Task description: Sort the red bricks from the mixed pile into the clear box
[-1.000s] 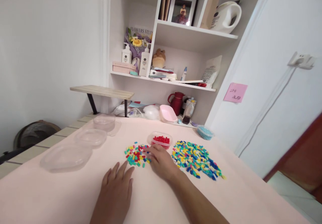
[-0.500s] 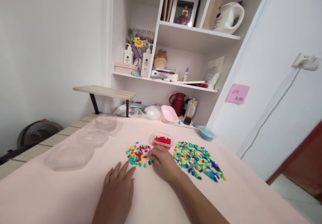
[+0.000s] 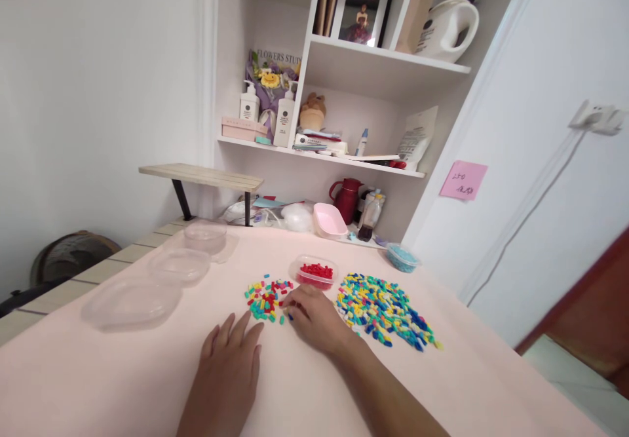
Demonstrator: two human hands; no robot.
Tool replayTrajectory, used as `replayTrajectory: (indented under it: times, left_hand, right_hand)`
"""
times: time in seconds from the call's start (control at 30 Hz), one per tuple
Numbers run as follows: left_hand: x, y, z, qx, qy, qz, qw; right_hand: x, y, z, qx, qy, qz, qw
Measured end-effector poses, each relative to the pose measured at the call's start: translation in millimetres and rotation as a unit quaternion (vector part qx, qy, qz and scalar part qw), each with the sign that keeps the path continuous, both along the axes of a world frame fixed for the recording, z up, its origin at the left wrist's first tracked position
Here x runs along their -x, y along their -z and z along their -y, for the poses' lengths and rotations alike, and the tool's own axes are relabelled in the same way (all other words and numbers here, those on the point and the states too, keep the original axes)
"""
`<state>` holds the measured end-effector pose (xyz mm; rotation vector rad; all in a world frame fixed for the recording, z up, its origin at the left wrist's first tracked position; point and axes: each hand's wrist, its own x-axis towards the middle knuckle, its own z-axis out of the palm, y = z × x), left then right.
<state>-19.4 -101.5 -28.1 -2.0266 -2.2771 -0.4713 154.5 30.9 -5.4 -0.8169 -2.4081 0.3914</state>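
Note:
My left hand point(image 3: 227, 355) lies flat on the pink table cover, fingers spread, just short of a small pile of mixed coloured pieces point(image 3: 265, 299). At that pile's right edge, my right hand point(image 3: 314, 316) has its fingers bent down and drawn together; anything between the fingertips is too small or hidden to make out. Directly beyond the right hand stands a clear plastic tub point(image 3: 299, 268) with red pieces point(image 3: 317, 272) in it. To the right of my right hand spreads a larger pile of blue, green, yellow and white pieces point(image 3: 388, 309).
Clear plastic containers point(image 3: 132, 303) line the table's left side. A tub of light blue pieces point(image 3: 401, 258) sits at the back right. Behind the table are a pink tray point(image 3: 330, 221), a red jug point(image 3: 346, 200), bottles point(image 3: 371, 217) and a small wooden stand point(image 3: 201, 177).
My right hand's fingers have shifted slightly among the pieces at the small pile's right edge. My left hand has stayed in place. The view has swayed a little.

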Motion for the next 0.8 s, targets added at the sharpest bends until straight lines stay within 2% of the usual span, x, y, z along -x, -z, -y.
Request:
replayTrajectory:
  times: [0.13,0.3,0.4,0.6,0.8]
  left_hand:
    - [0,-0.7,-1,0.002,0.000,-0.006,1.000]
    - [3,0.7,-4,0.018,-0.007,-0.022,1.000]
    - [5,4.4,-7,0.015,-0.010,-0.027,0.999]
    - [4,7.8,-8,0.004,-0.008,-0.012,1.000]
    - [1,0.4,-5,0.021,-0.016,0.002,1.000]
  right_hand:
    - [5,-1.4,5,-0.016,-0.008,0.031,0.999]
    - [11,-0.6,8,-0.065,0.031,0.095,0.993]
    - [4,0.6,7,-0.109,0.045,0.134,0.984]
    - [-45,0.2,-1,-0.196,0.089,0.222,0.951]
    - [-100,-4.6,-14,-0.180,0.161,0.265,0.934]
